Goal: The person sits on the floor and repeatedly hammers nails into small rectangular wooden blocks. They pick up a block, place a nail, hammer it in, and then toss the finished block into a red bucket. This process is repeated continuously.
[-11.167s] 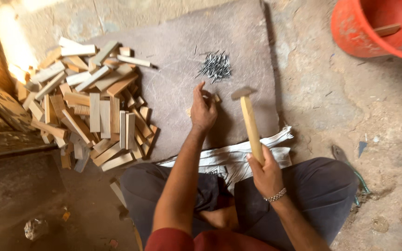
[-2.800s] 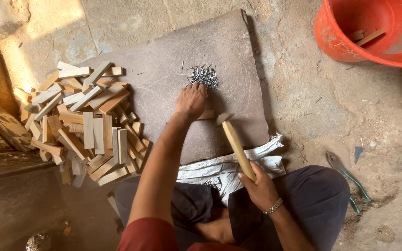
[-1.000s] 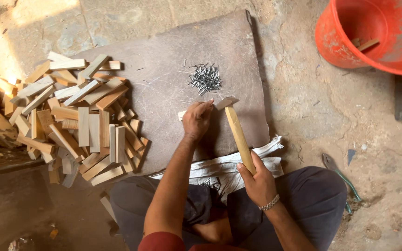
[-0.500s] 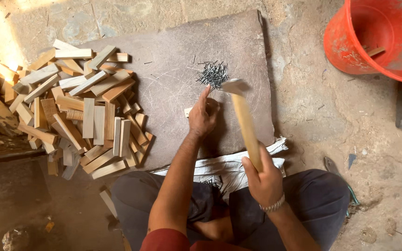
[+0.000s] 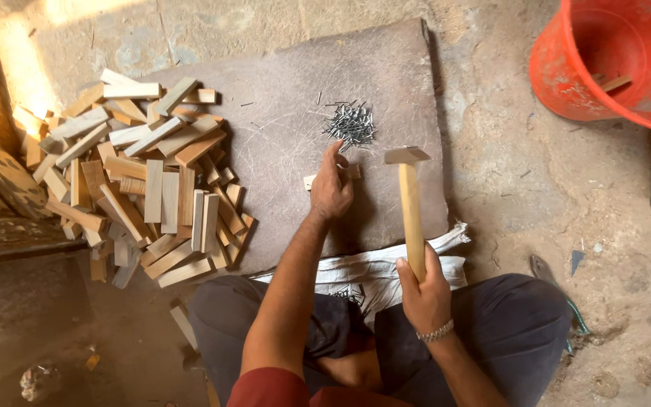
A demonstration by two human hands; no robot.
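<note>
A heap of wooden offcuts [image 5: 137,181] spills from the dusty concrete floor [image 5: 551,196] onto a grey stone slab [image 5: 280,136]. On the slab the left hand [image 5: 331,188] pins a small wood piece [image 5: 352,172], fingers seemingly pinched on a nail, below loose nails [image 5: 351,124]. The right hand [image 5: 425,290] is clamped around a raised hammer [image 5: 410,203]; an orange bucket [image 5: 612,60] stands far right.

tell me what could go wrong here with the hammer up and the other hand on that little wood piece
The hammer in the right hand is raised close beside the left hand, whose fingers rest on the small wood strip; a misplaced blow could hit them. The loose nail pile nearby could scatter.
</note>
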